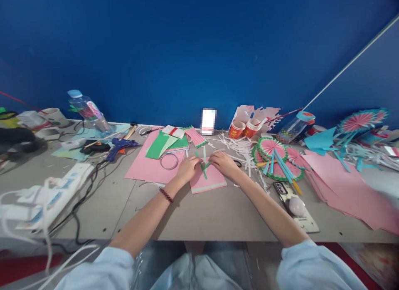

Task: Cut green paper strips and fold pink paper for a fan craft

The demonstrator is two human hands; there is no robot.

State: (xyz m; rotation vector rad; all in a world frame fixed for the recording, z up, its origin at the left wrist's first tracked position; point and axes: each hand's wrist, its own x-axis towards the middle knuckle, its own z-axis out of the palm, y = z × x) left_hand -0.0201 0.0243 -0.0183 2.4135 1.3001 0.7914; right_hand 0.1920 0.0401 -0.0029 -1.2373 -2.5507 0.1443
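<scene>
In front of me a small pink sheet of paper (208, 178) lies on the table, with a pale green band along its near edge. My left hand (188, 168) rests at its left side, fingers closed at a narrow green paper strip (205, 172). From the right, my right hand (225, 162) pinches a green strip that crosses the first one over the sheet. The fingertips hide where each strip is gripped. Under my left hand's side lie a larger pink sheet (137, 167), green paper (156, 145) and a metal ring (168, 161).
Red paper cups (237, 130) stand behind shredded paper strips (240, 144). Pink and green paper fans (274, 154) and a phone (282, 192) lie to the right. A power strip (67, 194), a blue glue gun (120, 148) and a leaning bottle (85, 107) are on the left.
</scene>
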